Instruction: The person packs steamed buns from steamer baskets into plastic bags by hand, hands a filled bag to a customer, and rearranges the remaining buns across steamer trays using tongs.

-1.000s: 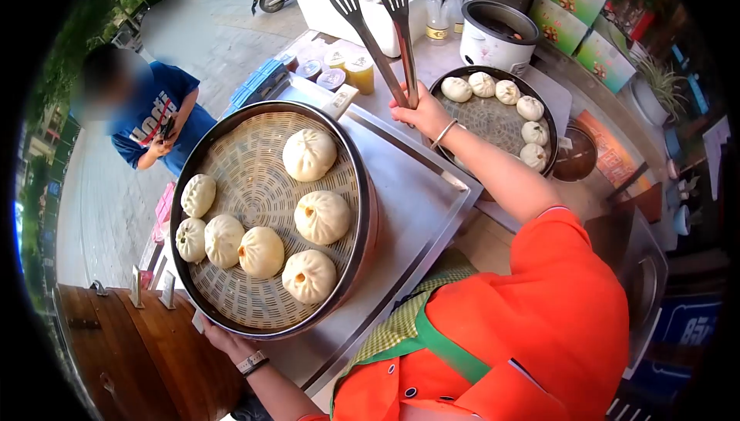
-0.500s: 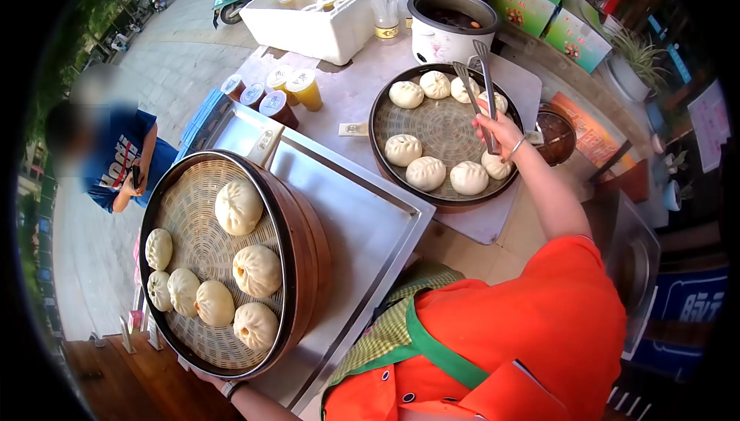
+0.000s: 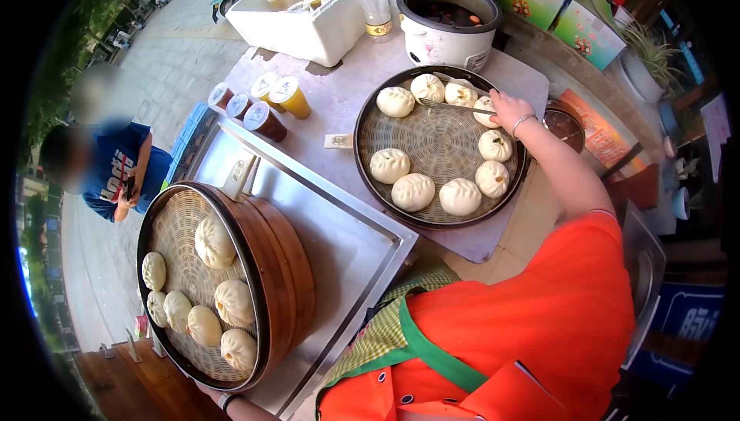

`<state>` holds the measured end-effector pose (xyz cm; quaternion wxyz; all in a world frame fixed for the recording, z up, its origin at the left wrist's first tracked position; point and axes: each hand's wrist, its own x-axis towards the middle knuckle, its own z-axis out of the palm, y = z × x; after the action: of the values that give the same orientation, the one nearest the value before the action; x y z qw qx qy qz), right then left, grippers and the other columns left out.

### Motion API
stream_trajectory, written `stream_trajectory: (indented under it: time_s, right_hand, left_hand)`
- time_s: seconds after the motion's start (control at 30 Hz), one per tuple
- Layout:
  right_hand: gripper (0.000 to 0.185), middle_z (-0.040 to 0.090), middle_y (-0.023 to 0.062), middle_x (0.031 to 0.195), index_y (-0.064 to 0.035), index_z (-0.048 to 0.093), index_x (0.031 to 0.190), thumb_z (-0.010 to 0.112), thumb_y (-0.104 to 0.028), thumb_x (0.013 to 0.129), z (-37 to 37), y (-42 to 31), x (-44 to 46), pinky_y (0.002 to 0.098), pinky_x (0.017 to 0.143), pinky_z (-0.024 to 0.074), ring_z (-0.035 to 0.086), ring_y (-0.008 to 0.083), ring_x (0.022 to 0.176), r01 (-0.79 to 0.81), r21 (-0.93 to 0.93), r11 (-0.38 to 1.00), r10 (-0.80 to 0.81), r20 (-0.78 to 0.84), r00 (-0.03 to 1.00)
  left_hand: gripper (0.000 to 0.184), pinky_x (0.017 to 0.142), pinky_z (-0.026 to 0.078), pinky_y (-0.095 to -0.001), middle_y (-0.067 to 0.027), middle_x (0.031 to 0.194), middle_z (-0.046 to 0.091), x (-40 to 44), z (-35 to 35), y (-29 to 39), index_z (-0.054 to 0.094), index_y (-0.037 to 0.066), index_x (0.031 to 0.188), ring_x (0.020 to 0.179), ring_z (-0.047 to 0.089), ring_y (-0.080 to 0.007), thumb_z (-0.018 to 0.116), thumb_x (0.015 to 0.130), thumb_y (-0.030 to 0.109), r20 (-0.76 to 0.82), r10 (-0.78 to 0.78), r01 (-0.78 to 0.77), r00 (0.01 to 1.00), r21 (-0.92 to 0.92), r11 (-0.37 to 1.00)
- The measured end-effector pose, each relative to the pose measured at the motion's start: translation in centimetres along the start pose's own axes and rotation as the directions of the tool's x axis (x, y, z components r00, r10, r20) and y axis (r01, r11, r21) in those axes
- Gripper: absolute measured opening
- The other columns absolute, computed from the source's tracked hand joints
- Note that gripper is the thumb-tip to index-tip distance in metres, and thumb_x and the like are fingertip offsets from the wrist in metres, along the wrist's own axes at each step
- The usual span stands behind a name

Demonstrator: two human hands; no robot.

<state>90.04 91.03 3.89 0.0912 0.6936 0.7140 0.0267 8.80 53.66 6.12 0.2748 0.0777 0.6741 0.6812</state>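
Observation:
In the head view my right hand (image 3: pixel 512 110) is closed around metal tongs (image 3: pixel 462 108), held low over the far side of a round steamer tray (image 3: pixel 435 134). The tongs reach among the pleated buns; one steamed bun (image 3: pixel 461 95) lies between their arms, though I cannot tell if it is gripped. Other buns ring the tray's edge. At lower left my left hand (image 3: pixel 210 392) grasps the bottom rim of a tall bamboo steamer (image 3: pixel 289 267), its fingers mostly hidden underneath. This steamer leans toward the left and carries several buns on its woven mat.
A metal tray (image 3: pixel 339 240) lies under the bamboo steamer. Behind it stand several sealed drink cups (image 3: pixel 266 120), a white foam box (image 3: pixel 308 31), a straw holder (image 3: pixel 375 16) and a cooker (image 3: pixel 451 31) of dark liquid. A person (image 3: pixel 119 166) stands across the counter at left.
My right hand has lowered the tongs from upright to nearly flat among the far buns. The bamboo steamer at my left hand leans more to the left. The view has shifted slightly.

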Motion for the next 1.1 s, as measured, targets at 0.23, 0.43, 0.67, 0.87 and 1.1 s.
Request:
stream_trajectory:
  time_s: [0.23,0.43,0.67,0.87,1.1]
  right_hand:
    - [0.044,0.059,0.0148,0.101,-0.0054,0.049,0.107,0.058,-0.038,0.079,-1.5,-1.2,3.1,0.039,0.077,0.0469,0.059,0.0297,0.088,-0.1,0.17,0.98,0.067,0.191,0.979]
    - [0.046,0.061,0.0167,0.095,-0.0055,0.05,0.111,0.056,-0.04,0.08,0.2,-0.5,-0.3,0.0398,0.078,0.0452,0.058,0.0322,0.088,0.045,0.417,0.908,-0.106,0.124,0.987]
    - [0.056,0.057,0.0173,0.102,-0.0059,0.037,0.119,0.059,-0.037,0.079,-1.2,-6.1,-5.5,0.0403,0.076,0.0467,0.057,0.0332,0.091,-0.066,0.116,0.991,0.044,0.188,0.981]
    - [0.059,0.056,0.0176,0.101,-0.0053,0.033,0.121,0.056,-0.04,0.08,4.0,-11.2,-0.7,0.0413,0.074,0.0476,0.058,0.035,0.088,-0.097,0.234,0.967,0.089,0.043,0.995]
    - [0.045,0.059,0.0136,0.081,-0.0068,0.043,0.112,0.051,-0.041,0.084,5.8,-9.3,1.0,0.0396,0.065,0.0471,0.059,0.0316,0.076,-0.043,0.457,0.888,0.061,-0.026,0.998]
  left_hand:
    - [0.047,0.093,0.038,-0.0332,-0.0121,0.119,0.05,-0.3,0.0,-0.3,0.045,0.0,0.121,0.105,0.05,-0.0236,0.035,0.092,0.036,-0.025,-0.03,0.031,0.999,0.022,0.999]
    - [0.047,0.091,0.04,-0.0338,-0.0119,0.117,0.052,-1.1,0.8,-0.1,0.046,0.001,0.119,0.103,0.051,-0.0234,0.036,0.091,0.037,-0.055,-0.01,0.01,0.998,-0.012,1.0]
    - [0.046,0.09,0.041,-0.0342,-0.0114,0.115,0.053,-1.3,0.9,-0.4,0.047,0.001,0.117,0.101,0.052,-0.0232,0.037,0.09,0.037,-0.039,0.0,-0.001,0.999,-0.037,0.999]
    - [0.046,0.088,0.042,-0.0346,-0.011,0.114,0.054,-1.5,1.5,-0.4,0.048,0.002,0.116,0.1,0.053,-0.0231,0.037,0.09,0.038,-0.019,0.012,-0.013,1.0,-0.057,0.998]
    - [0.045,0.087,0.043,-0.035,-0.0105,0.112,0.054,-1.8,2.4,-0.1,0.049,0.002,0.114,0.098,0.054,-0.023,0.038,0.09,0.038,0.0,0.026,-0.026,1.0,-0.088,0.996]
